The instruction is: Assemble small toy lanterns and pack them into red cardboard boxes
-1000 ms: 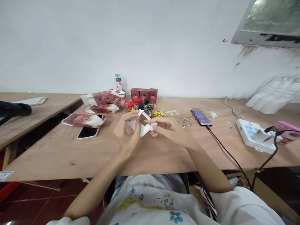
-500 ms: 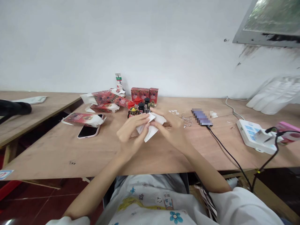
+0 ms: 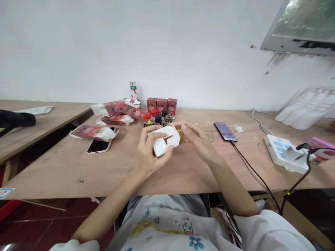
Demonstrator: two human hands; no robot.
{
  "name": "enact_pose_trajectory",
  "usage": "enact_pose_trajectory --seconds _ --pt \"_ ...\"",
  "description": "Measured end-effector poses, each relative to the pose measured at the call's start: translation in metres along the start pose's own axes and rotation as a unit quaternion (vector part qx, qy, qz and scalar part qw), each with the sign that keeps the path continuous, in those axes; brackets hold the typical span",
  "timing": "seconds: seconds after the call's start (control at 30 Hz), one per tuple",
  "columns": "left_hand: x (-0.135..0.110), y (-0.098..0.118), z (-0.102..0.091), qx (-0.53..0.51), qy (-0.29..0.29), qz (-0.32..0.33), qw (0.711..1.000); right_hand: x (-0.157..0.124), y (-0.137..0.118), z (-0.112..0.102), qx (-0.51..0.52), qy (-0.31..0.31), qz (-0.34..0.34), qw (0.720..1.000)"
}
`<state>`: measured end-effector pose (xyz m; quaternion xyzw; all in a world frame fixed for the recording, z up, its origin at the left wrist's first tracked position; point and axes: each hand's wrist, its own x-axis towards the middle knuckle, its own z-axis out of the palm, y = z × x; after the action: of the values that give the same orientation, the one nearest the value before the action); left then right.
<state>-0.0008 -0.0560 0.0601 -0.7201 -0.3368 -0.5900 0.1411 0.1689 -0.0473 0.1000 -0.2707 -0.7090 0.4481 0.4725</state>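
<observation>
Since the earlier frames, the white box (image 3: 166, 143) has been lifted a little off the bench (image 3: 78, 170) and turned, so that what was a loose, flatter piece of card is now seen as a closed, blocky shape with one dark gap left in its front. It is held above the middle of the bench, clear of the surface. The left hand (image 3: 150, 151) is clamped on it, thumb underneath and fingers wrapped over the top, a hold by which the folded panels are probably kept from springing open. The right hand (image 3: 200, 141) is set against the box's right end with its fingers curled; whether that end is pinched or only touched cannot be told. Just behind the box, toward the far edge, a cluster of small jars (image 3: 156, 119) is stood, and behind them a row of three red boxes (image 3: 161, 104) is lined up by the wall, apparently kept within easy reach. Flattened red cartons (image 3: 117, 111) are piled toward the far left corner, and a pink phone (image 3: 98, 146) is laid face up nearer the left edge. A second phone (image 3: 225, 131) is placed to the right and is joined by a black cable (image 3: 251, 167) that runs toward the near edge.
</observation>
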Motion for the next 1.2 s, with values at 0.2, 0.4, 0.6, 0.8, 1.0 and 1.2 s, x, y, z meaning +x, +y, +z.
enact_pose_trajectory --seconds 0.2,0.4,0.6,0.8,1.0,1.2 --pt "0.0 0.006 0.001 -0.019 -0.003 0.016 1.0 0.0 0.001 0.001 0.021 -0.001 -0.002 1.0" --pt "-0.001 0.003 0.001 -0.002 -0.003 0.055 0.998 -0.004 -0.001 0.004 -0.018 0.013 0.016 1.0" --pt "-0.002 -0.005 -0.001 0.029 0.003 0.111 0.993 0.001 0.009 0.007 -0.005 0.009 0.014 1.0" --pt "-0.006 -0.014 0.005 -0.093 0.059 0.188 0.976 0.008 0.022 0.01 0.095 -0.14 0.021 0.985" --pt "0.007 -0.017 -0.011 -0.098 0.055 -0.076 0.991 0.005 0.038 0.024 -0.197 -0.005 -0.134 0.971" --pt "0.024 -0.045 -0.032 -0.156 -0.126 -0.223 0.954 0.002 0.047 0.038 -0.439 -0.103 -0.238 0.86"
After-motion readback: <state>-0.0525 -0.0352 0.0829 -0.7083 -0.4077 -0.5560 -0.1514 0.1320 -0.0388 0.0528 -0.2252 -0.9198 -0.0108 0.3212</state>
